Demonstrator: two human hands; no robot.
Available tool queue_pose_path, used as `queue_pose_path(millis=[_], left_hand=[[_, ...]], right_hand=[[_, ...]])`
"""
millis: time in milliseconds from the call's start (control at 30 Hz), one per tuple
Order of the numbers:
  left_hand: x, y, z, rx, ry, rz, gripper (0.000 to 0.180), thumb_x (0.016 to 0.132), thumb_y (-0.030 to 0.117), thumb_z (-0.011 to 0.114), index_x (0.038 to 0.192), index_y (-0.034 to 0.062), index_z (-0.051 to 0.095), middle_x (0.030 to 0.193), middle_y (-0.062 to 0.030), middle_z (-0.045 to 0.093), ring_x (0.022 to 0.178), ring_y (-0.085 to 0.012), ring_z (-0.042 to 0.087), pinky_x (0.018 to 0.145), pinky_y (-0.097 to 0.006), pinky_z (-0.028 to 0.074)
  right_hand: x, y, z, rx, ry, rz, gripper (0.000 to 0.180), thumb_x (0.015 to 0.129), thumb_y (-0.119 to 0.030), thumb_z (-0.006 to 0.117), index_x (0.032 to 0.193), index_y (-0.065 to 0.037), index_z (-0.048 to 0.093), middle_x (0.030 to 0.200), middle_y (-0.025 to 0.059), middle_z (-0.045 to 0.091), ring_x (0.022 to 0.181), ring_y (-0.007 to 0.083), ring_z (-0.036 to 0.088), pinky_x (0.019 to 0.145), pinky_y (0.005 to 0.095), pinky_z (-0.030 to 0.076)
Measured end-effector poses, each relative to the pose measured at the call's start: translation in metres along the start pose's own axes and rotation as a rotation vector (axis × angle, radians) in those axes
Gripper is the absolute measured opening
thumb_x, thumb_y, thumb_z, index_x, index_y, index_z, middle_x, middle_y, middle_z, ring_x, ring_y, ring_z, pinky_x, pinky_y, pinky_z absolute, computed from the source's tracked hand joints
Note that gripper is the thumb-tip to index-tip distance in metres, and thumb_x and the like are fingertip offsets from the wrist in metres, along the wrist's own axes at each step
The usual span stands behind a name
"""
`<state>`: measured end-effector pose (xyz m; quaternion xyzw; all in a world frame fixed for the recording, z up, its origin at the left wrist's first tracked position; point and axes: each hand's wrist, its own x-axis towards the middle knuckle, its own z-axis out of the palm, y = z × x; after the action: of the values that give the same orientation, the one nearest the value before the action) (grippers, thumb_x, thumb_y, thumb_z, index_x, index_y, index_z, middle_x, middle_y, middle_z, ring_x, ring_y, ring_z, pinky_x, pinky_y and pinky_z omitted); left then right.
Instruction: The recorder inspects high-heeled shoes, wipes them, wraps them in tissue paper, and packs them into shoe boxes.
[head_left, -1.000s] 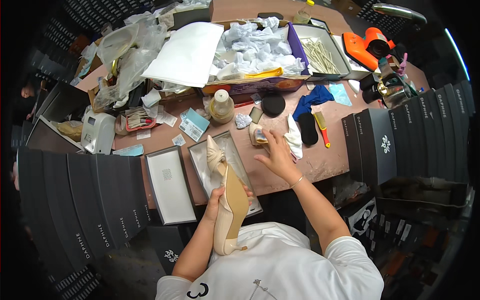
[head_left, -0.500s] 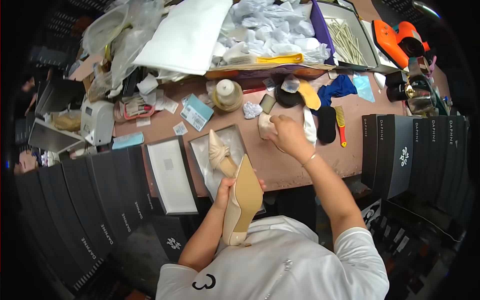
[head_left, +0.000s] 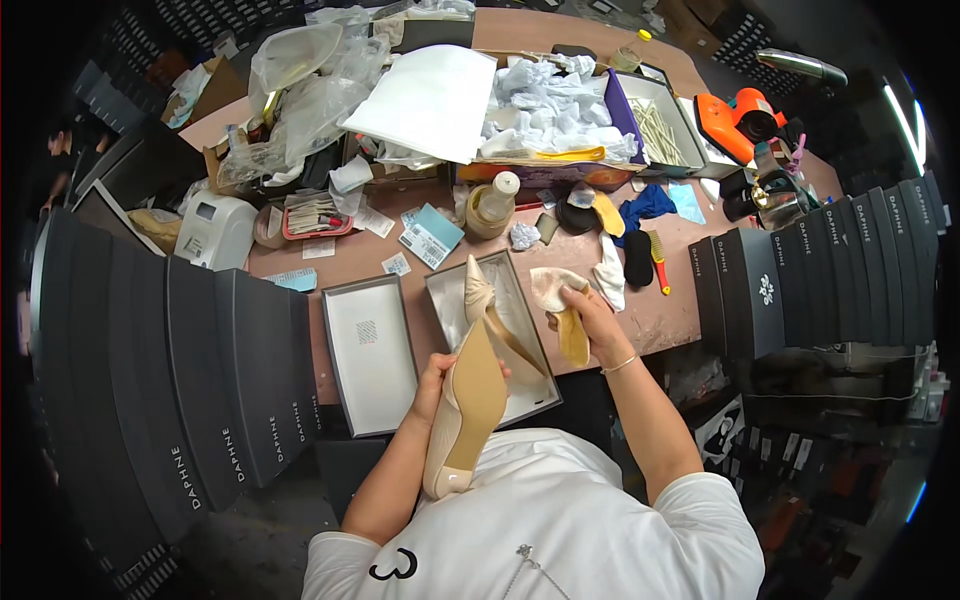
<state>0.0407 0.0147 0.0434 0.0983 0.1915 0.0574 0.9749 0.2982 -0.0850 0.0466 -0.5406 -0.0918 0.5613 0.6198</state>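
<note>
- Left hand (head_left: 430,390) clasps a beige pointed-toe shoe (head_left: 474,400), sole up, before the white T-shirt (head_left: 560,500); its far fingers are mostly hidden, the heel tip unclear.
- Right hand (head_left: 594,322) pinches a stained white cloth (head_left: 550,287) and yellow piece (head_left: 573,340); any join is hidden.
- Knotted beige shoe (head_left: 479,296) lies in the open shoebox (head_left: 526,396), partly covered.

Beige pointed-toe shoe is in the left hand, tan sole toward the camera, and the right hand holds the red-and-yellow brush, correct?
No: the head view shows the right hand holding a stained white cloth; the brush lies on the table. The left hand does hold the shoe, sole toward the camera.
</note>
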Motion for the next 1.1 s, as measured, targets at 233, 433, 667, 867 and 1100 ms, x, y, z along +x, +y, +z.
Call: queue_pose_path(millis=[233,433,667,867,1100], left_hand=[[0.004,-0.002,-0.015,-0.061,0.054,0.086,0.054,0.088,0.038,0.043,0.119,-0.0039,0.055,0.108,-0.0169,0.064,0.091,-0.0248,0.065,0.082,-0.035,0.054],[0.010,0.000,-0.013,-0.088,0.123,0.140,0.048,0.089,0.035,0.043,0.119,-0.0001,0.056,0.106,-0.0131,0.065,0.090,-0.0211,0.066,0.082,-0.033,0.055],[0.011,0.008,-0.012,-0.151,0.070,0.139,0.056,0.087,0.037,0.040,0.128,-0.0018,0.049,0.118,-0.0196,0.060,0.101,-0.0289,0.064,0.089,-0.040,0.054],[0.007,0.003,-0.010,-0.207,0.135,0.157,0.060,0.086,0.039,0.039,0.131,-0.0011,0.045,0.121,-0.0199,0.058,0.103,-0.0291,0.063,0.092,-0.042,0.052],[-0.005,-0.001,-0.003,-0.070,-0.087,0.247,0.066,0.085,0.041,0.041,0.134,-0.0031,0.041,0.126,-0.0213,0.055,0.107,-0.0306,0.060,0.090,-0.048,0.053]], right_hand=[[-0.077,0.010,0.105,-1.029,-0.030,-0.637,0.047,0.071,0.004,0.065,0.116,-0.007,0.065,0.103,0.0120,0.057,0.088,0.0257,0.058,0.082,0.0325,0.048],[-0.065,0.032,0.097,-0.773,-0.242,-0.472,0.056,0.079,-0.011,0.072,0.132,-0.008,0.053,0.136,0.0163,0.041,0.122,0.0268,0.048,0.100,0.0310,0.040],[-0.055,-0.010,0.098,-0.851,-0.422,-0.241,0.053,0.089,-0.023,0.064,0.137,-0.007,0.048,0.137,0.0193,0.043,0.122,0.0355,0.047,0.101,0.0378,0.039],[-0.069,-0.006,0.109,-1.188,-0.378,-0.507,0.067,0.079,-0.030,0.074,0.136,-0.006,0.048,0.138,0.0208,0.040,0.121,0.0370,0.046,0.101,0.0405,0.041],[-0.063,-0.009,0.085,-0.410,-0.117,-0.113,0.025,0.096,-0.013,0.052,0.119,-0.002,0.054,0.095,0.0012,0.059,0.080,0.0076,0.057,0.066,0.0242,0.053]])
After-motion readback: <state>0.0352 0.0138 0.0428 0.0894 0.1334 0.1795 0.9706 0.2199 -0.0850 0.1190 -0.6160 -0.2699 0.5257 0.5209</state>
